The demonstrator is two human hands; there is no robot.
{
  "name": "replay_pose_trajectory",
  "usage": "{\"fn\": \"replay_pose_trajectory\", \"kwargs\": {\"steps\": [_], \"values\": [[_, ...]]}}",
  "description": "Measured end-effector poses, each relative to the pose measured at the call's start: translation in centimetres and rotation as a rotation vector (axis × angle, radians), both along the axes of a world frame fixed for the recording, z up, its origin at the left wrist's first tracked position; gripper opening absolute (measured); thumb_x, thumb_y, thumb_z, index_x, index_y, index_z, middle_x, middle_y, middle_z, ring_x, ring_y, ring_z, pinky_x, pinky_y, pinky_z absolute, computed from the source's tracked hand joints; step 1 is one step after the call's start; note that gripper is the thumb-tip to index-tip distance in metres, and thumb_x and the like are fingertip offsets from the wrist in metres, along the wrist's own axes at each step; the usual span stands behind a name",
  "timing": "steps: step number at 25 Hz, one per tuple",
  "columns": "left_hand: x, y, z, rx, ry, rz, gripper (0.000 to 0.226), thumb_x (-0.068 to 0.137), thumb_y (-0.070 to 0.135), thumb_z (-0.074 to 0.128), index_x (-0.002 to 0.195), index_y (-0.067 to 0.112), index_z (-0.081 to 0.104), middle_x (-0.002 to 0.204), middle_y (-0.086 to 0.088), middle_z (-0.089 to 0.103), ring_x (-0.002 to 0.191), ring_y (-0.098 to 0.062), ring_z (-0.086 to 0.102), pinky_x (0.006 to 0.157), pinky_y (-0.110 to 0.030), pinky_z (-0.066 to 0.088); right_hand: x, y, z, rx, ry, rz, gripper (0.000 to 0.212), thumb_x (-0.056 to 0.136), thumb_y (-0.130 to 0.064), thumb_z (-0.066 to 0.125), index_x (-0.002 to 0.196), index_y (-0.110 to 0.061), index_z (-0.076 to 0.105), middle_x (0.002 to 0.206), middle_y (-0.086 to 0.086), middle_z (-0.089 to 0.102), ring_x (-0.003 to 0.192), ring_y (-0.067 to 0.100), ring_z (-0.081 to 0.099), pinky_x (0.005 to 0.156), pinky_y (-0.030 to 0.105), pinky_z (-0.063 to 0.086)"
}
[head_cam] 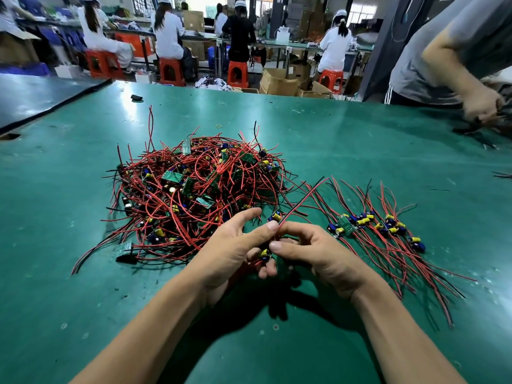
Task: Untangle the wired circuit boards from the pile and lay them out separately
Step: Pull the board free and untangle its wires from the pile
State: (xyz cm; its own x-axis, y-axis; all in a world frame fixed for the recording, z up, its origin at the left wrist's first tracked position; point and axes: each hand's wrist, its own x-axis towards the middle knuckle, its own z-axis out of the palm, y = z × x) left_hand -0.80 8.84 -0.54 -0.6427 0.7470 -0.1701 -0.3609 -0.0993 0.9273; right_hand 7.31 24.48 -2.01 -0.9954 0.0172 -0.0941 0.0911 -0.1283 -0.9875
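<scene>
both hands hold one wired board over the counter: the left hand cradles it, the right hand pinches its leads. best to draw the wires clear of the pile slowly, then set the board beside the laid-out row.

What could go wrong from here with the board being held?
1. The left hand and right hand both pinch one wired board beside the pile; its leads may snag there and drag others out.
2. The laid-out boards already overlap wires, so adding another could retangle them.
</scene>
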Motion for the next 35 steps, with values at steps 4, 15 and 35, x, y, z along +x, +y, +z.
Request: {"fn": "replay_pose_trajectory", "kwargs": {"steps": [4, 15, 35], "values": [[-0.4, 0.1, 0.2, 0.043, -0.059, 0.022, 0.054, 0.086, 0.045, 0.057, 0.13, 0.014, 0.051, 0.101, -0.015, 0.075, 0.064, -0.027, 0.069, 0.055, -0.031, 0.056, 0.0, 1.7, 1.0, -0.174, 0.121, -0.198, 0.036, 0.062, -0.037, 0.091, 0.093, -0.024, 0.078, 0.09, 0.001, 0.07, 0.076, 0.009, 0.062, 0.062, 0.021, 0.048], [0.3, 1.0, -0.8, 0.089, -0.036, 0.008, 0.048, 0.082, 0.044, 0.061, 0.11, 0.007, 0.069, 0.105, -0.013, 0.075, 0.092, -0.026, 0.074, 0.079, -0.032, 0.061, 0.1, 0.5, 2.2, 0.169, 0.457, -0.518, 0.026, 0.071, -0.012, 0.083, 0.091, -0.017, 0.066, 0.091, 0.0, 0.075, 0.088, 0.015, 0.072, 0.077, 0.023, 0.056], [0.4, 0.3, -0.7, -0.054, 0.034, 0.013, 0.03, 0.086, 0.024, 0.069, 0.099, -0.003, 0.073, 0.084, -0.018, 0.066, 0.066, -0.019, 0.062, 0.058, -0.025, 0.057, -0.3, 0.2, 1.1, 0.076, 0.015, -0.283, 0.025, 0.077, -0.038, 0.076, 0.084, -0.014, 0.078, 0.083, 0.013, 0.069, 0.071, 0.021, 0.061, 0.069, 0.035, 0.05]]}}
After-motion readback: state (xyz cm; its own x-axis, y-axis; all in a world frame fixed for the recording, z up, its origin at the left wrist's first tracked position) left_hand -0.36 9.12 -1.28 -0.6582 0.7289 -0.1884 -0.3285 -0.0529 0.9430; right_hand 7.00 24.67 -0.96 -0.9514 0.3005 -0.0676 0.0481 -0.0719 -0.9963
